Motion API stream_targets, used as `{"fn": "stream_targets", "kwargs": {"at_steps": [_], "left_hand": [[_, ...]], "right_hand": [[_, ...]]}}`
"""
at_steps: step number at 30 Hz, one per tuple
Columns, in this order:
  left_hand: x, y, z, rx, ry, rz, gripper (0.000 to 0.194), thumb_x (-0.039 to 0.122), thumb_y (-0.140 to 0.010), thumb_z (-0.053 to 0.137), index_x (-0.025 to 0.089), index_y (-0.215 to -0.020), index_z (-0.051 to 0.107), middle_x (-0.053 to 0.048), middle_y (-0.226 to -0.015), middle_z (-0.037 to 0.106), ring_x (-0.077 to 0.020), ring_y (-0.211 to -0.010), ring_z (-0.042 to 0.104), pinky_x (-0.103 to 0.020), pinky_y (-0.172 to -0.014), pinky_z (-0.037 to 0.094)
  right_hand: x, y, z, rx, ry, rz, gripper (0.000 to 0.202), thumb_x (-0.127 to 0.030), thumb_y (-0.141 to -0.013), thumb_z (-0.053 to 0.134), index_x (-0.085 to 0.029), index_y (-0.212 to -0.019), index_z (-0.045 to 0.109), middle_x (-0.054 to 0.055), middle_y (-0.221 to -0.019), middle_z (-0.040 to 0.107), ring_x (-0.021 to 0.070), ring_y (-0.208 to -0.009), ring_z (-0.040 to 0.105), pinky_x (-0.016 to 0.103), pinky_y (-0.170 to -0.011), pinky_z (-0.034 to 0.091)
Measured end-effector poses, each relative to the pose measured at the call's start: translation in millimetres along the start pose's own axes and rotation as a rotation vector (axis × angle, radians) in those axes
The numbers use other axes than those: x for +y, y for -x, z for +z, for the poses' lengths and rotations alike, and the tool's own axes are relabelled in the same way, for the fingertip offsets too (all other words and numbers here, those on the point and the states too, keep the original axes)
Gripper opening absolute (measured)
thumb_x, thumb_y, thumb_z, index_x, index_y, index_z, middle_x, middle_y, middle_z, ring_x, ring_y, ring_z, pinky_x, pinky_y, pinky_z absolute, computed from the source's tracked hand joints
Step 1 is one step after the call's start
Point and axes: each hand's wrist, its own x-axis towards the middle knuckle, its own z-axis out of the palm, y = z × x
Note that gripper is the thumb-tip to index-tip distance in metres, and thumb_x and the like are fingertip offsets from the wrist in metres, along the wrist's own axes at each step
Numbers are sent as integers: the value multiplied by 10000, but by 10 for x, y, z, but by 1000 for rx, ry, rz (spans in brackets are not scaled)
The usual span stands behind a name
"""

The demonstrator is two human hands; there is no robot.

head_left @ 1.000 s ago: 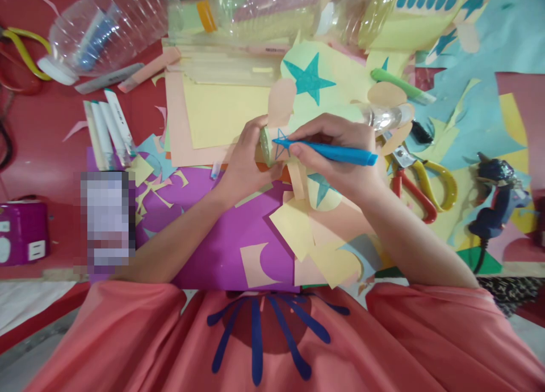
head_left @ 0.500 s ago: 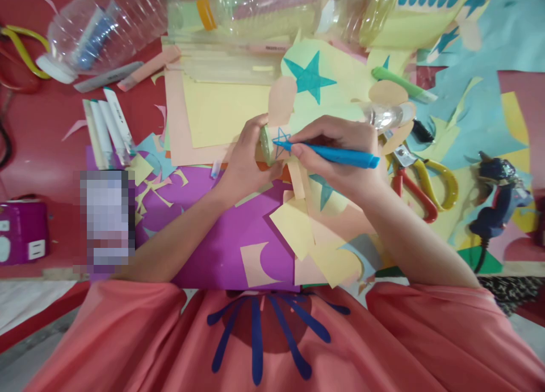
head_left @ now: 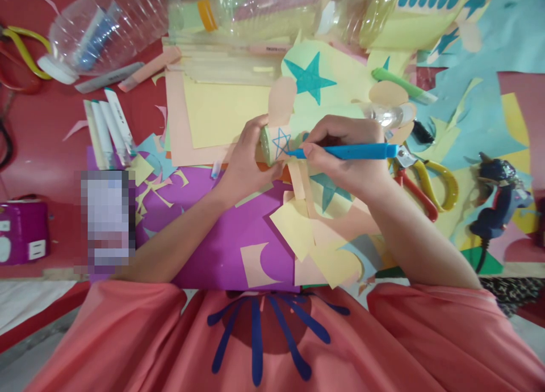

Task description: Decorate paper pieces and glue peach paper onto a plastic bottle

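Note:
My right hand (head_left: pixel 351 154) is closed around a blue marker (head_left: pixel 361 151), its tip touching the lower right of a blue outlined star on a small peach paper piece (head_left: pixel 281 142). That paper lies against a pale green round object (head_left: pixel 266 145), which my left hand (head_left: pixel 251 159) grips from the left with fingers above and thumb below. Just above is a peach oval (head_left: pixel 282 101). Behind it lies a light green paper (head_left: pixel 340 68) with a filled teal star (head_left: pixel 310 78).
Plastic bottles (head_left: pixel 114 32) lie along the back. Several white markers (head_left: pixel 102 131) and a blurred phone (head_left: pixel 107 219) are at left. Red and yellow pliers (head_left: pixel 426 182) and a glue gun (head_left: pixel 496 196) lie at right. Paper scraps (head_left: pixel 296 227) cover the purple sheet (head_left: pixel 204 239).
The marker in my right hand has shifted right and slightly down, lying flatter. More of the star outline shows. My left hand stays in place.

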Motion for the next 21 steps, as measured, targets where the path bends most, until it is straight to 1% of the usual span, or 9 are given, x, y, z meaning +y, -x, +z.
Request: {"fn": "stream_targets", "kwargs": {"at_steps": [7,11,15,18,21], "left_hand": [[-25,6,18,12,-19,21,590,597,-892,546,281,-1335,317,-119,-1357,490,-304,-1327,476,-480,-1087,430],[-2,7,-3,-6,-17,24,592,592,-885,553,273,-1325,320,-127,-1354,489,-317,-1314,481,-500,-1073,438],[3,1,-14,-39,-1,57,623,590,-860,592,296,-1335,316,-119,-1384,465,-316,-1337,458,-522,-1062,450],[-11,-2,-6,-36,6,77,646,575,-852,610,297,-1348,301,-113,-1393,451,-310,-1356,439,-531,-1068,451],[-18,-6,0,-33,-2,83,634,517,-851,631,302,-1344,295,-107,-1380,458,-313,-1346,451,-535,-1063,454]], "right_hand": [[14,-19,-24,-18,12,-12,273,-212,-760,626,-204,-534,472,-46,-502,479,72,-475,383,259,-460,311],[28,-13,-27,32,-82,-13,218,-230,-798,601,-208,-596,522,-40,-542,508,81,-494,440,247,-461,351],[36,-18,-21,53,-164,-5,163,-257,-829,613,-210,-677,581,-44,-566,521,83,-493,487,248,-477,405],[29,-24,-9,65,-170,24,174,-294,-827,644,-214,-682,590,-45,-542,503,92,-488,493,255,-462,413],[27,-26,2,62,-149,41,196,-325,-825,665,-216,-679,593,-36,-549,518,102,-509,519,258,-461,426]]}}
